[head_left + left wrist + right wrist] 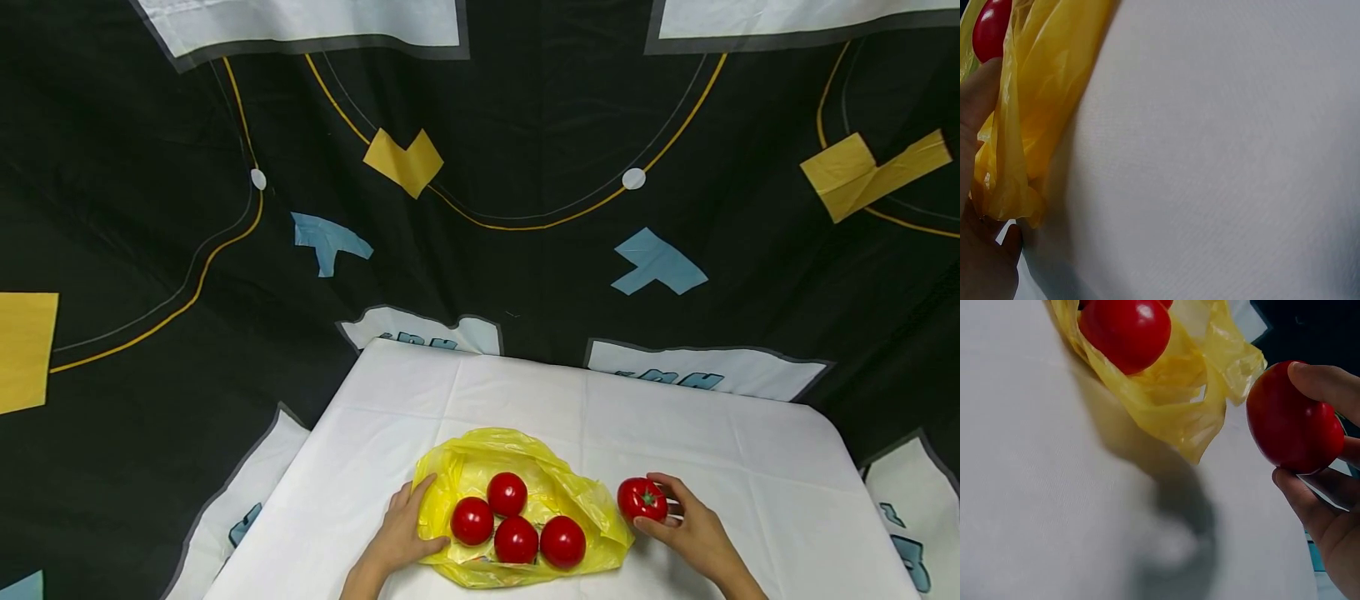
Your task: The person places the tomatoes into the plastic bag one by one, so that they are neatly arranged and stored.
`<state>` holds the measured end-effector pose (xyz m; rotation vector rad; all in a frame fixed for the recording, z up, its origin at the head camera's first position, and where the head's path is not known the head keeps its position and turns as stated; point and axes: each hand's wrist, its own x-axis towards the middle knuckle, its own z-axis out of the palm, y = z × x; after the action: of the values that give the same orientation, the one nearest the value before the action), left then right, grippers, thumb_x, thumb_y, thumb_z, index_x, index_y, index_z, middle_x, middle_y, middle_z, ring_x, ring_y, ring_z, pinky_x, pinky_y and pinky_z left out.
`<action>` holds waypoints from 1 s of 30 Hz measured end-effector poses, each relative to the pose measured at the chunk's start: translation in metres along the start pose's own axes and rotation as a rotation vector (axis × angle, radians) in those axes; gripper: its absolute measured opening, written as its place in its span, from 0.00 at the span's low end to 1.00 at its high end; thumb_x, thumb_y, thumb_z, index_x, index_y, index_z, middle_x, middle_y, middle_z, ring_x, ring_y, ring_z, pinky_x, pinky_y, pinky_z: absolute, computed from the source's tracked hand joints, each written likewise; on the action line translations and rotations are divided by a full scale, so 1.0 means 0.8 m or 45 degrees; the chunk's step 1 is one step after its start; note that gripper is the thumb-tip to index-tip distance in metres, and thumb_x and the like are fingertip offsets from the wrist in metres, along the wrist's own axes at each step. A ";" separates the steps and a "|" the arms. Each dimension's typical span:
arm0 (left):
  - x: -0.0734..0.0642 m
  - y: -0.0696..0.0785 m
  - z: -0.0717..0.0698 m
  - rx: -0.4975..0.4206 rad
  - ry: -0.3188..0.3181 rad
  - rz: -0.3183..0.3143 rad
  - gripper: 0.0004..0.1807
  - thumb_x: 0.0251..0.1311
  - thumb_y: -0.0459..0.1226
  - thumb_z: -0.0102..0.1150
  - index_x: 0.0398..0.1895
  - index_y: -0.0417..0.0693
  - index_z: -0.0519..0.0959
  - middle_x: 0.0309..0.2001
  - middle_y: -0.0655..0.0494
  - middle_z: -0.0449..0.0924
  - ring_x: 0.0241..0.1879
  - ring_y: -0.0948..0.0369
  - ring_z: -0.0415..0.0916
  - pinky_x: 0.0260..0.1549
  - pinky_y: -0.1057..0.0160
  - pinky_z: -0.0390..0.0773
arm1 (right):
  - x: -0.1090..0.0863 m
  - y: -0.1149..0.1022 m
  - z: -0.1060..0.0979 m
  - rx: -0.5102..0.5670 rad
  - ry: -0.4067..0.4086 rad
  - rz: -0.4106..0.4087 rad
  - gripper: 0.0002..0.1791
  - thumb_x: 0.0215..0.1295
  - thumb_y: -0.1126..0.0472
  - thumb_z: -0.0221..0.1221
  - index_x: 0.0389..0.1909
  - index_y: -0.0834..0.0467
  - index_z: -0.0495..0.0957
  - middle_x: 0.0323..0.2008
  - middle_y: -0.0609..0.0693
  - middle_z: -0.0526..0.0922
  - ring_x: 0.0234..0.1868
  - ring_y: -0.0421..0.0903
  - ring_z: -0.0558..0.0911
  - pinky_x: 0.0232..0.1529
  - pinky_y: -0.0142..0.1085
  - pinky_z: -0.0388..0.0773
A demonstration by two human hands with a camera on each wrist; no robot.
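A yellow plastic bag [592, 496] lies spread with its mouth wide on the white table, and several red tomatoes [516, 540] sit inside it. My left hand [400, 533] holds the bag's left edge; in the left wrist view its thumb [982, 94] lies over the yellow plastic near a tomato [991, 31]. Just right of the bag, my right hand [693, 533] grips another tomato [642, 499], its green stem top showing in the head view. The right wrist view has this tomato [1294, 419] between thumb and fingers, lifted off the table and apart from the bag.
White cloth covers the table [675, 433], with folds running across it. Behind the table hangs a black patterned curtain [510, 283] with yellow and blue shapes. The hand and tomato cast a shadow on the cloth [1179, 531].
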<state>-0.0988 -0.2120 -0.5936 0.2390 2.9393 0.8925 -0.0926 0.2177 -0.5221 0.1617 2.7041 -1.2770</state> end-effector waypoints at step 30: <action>0.000 0.001 0.000 -0.012 -0.043 -0.030 0.55 0.31 0.59 0.67 0.67 0.58 0.52 0.59 0.50 0.57 0.55 0.53 0.55 0.51 0.46 0.62 | 0.002 -0.077 0.064 0.197 -0.256 -0.241 0.37 0.43 0.46 0.67 0.56 0.51 0.65 0.50 0.54 0.72 0.42 0.49 0.76 0.34 0.36 0.78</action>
<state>-0.0990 -0.2115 -0.5930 0.2161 2.8999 0.8899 -0.0998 0.1394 -0.5081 -0.2005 2.4984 -1.4667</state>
